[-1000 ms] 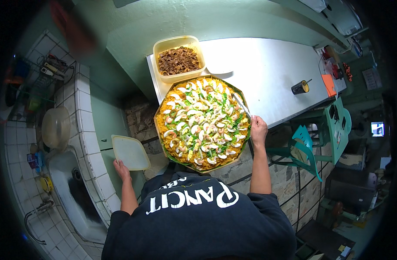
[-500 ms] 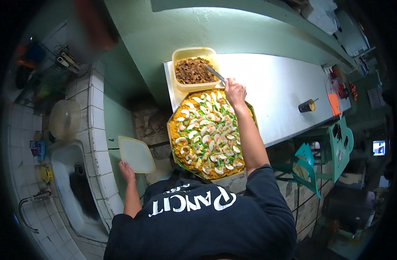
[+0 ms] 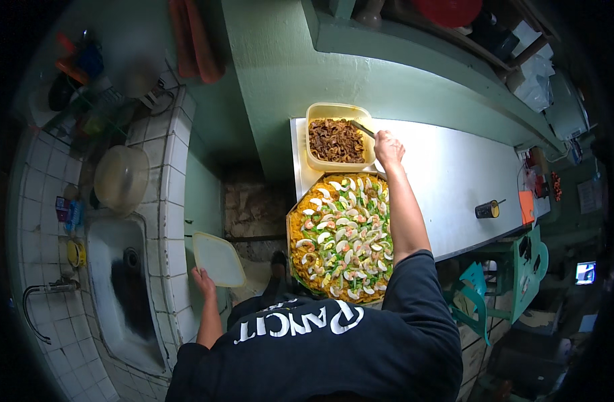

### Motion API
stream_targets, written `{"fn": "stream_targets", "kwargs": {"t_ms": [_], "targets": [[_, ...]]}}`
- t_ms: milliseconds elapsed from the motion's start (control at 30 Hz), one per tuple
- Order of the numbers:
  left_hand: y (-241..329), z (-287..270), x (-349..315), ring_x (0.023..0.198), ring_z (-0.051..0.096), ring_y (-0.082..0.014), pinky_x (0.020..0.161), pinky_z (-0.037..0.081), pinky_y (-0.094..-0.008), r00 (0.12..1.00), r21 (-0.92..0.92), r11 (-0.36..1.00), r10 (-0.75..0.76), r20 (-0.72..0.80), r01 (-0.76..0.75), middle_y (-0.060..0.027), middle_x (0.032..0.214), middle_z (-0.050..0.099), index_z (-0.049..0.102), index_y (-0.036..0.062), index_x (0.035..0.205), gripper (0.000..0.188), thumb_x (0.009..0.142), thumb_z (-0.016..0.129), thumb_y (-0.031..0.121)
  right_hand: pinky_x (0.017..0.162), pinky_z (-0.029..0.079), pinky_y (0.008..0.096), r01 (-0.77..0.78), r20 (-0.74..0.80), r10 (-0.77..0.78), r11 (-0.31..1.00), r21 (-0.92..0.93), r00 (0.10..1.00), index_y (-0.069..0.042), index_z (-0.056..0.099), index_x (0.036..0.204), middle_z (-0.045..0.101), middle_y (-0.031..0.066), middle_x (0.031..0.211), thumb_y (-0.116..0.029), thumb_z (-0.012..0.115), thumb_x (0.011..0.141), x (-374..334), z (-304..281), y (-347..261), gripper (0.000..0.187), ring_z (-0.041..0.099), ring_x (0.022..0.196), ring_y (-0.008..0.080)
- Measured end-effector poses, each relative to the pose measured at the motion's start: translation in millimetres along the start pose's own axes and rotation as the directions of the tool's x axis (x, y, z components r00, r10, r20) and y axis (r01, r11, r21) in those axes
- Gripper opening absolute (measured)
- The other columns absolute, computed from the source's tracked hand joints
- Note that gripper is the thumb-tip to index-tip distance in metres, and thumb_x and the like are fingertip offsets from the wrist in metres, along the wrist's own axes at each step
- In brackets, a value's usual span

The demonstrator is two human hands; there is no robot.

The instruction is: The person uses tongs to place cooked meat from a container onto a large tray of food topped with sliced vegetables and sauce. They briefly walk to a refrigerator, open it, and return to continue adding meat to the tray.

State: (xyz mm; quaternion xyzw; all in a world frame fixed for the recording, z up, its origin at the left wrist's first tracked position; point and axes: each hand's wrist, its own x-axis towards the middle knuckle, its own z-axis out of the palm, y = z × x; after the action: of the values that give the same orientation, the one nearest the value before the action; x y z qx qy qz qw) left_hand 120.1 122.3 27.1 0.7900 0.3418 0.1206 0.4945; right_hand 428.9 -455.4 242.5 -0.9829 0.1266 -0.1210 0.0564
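My right hand (image 3: 389, 149) is closed around the handle of a slim metal utensil (image 3: 364, 129), whose kind I cannot make out. Its far end reaches into a cream plastic container (image 3: 311, 158) of chopped brown pieces (image 3: 336, 141), perhaps meat or mushroom. Just in front of that container lies a large octagonal tray of orange noodles (image 3: 297, 251), topped with sliced egg, shrimp and chopped greens. My right forearm passes over the tray's right side. Down at the left, my left hand (image 3: 203, 283) grips a translucent square lid (image 3: 220, 260) by its edge, away from the table.
The white table (image 3: 441, 174) runs right along a green wall, with a dark cup (image 3: 487, 210) near its front edge. A teal chair (image 3: 473, 295) stands below it. On the left is a tiled counter with a sink (image 3: 122, 281) and a clear tub (image 3: 121, 177).
The view has shifted, so the table and food appear farther right and lower. The utensil's end has moved slightly within the container. Both hands keep their holds.
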Motion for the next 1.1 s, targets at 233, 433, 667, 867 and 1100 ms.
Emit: {"fn": "stream_targets", "kwargs": {"t_ms": [233,433,667,867,1100], "targets": [[3,13,3,0.100,0.055,-0.0324,0.090,0.040,-0.0407,0.998,0.172,0.985,-0.014,0.055,0.004,-0.0186,0.109,0.057,0.049,0.0006,0.119,0.031,0.096,0.045,0.021,0.072,0.049,0.0387,-0.100,-0.106,0.145,0.933,0.345,0.984,-0.009,0.070,0.096,0.068,0.0131,0.080,-0.035,0.053,0.093,-78,-60,54,0.031,0.066,0.079,0.0292],[4,25,-6,0.105,0.055,-0.0316,0.093,0.040,-0.0396,0.997,0.154,0.987,-0.045,0.065,0.035,-0.0177,0.114,0.058,0.049,0.0008,0.122,0.031,0.097,0.043,0.019,0.060,0.046,0.0379,-0.166,-0.128,0.281,0.815,0.555,0.951,-0.002,0.067,0.086,0.063,0.0141,0.072,-0.027,0.057,0.093,-209,-88,133,0.027,0.061,0.065,0.0298],[5,28,-7,0.105,0.056,-0.0310,0.093,0.041,-0.0394,0.977,0.158,0.979,-0.153,0.147,0.129,-0.0171,0.115,0.058,0.049,0.0006,0.125,0.033,0.097,0.045,0.017,0.065,0.047,0.0374,-0.478,0.071,0.508,0.741,0.472,0.858,-0.005,0.069,0.095,0.064,0.0147,0.074,-0.033,0.057,0.091,-297,-66,161,0.030,0.063,0.069,0.0276],[10,39,-10,0.109,0.054,-0.0323,0.095,0.039,-0.0385,0.981,0.188,0.976,-0.137,0.135,0.111,-0.0182,0.118,0.055,0.047,-0.0003,0.128,0.036,0.097,0.045,0.017,0.069,0.048,0.0419,-0.378,-0.009,0.413,0.844,0.381,0.911,-0.006,0.069,0.091,0.066,0.0166,0.087,-0.029,0.055,0.092,-307,-63,153,0.027,0.064,0.080,0.0360],[21,38,-12,0.109,0.053,-0.0319,0.096,0.039,-0.0392,0.987,0.131,0.991,0.002,0.159,-0.023,-0.0185,0.118,0.054,0.047,-0.0015,0.124,0.033,0.097,0.044,0.017,0.072,0.049,0.0367,-0.282,-0.058,0.418,0.702,0.654,0.907,-0.001,0.068,0.097,0.067,0.0166,0.087,-0.023,0.058,0.091,-255,-87,127,0.024,0.065,0.080,0.0315]]}}
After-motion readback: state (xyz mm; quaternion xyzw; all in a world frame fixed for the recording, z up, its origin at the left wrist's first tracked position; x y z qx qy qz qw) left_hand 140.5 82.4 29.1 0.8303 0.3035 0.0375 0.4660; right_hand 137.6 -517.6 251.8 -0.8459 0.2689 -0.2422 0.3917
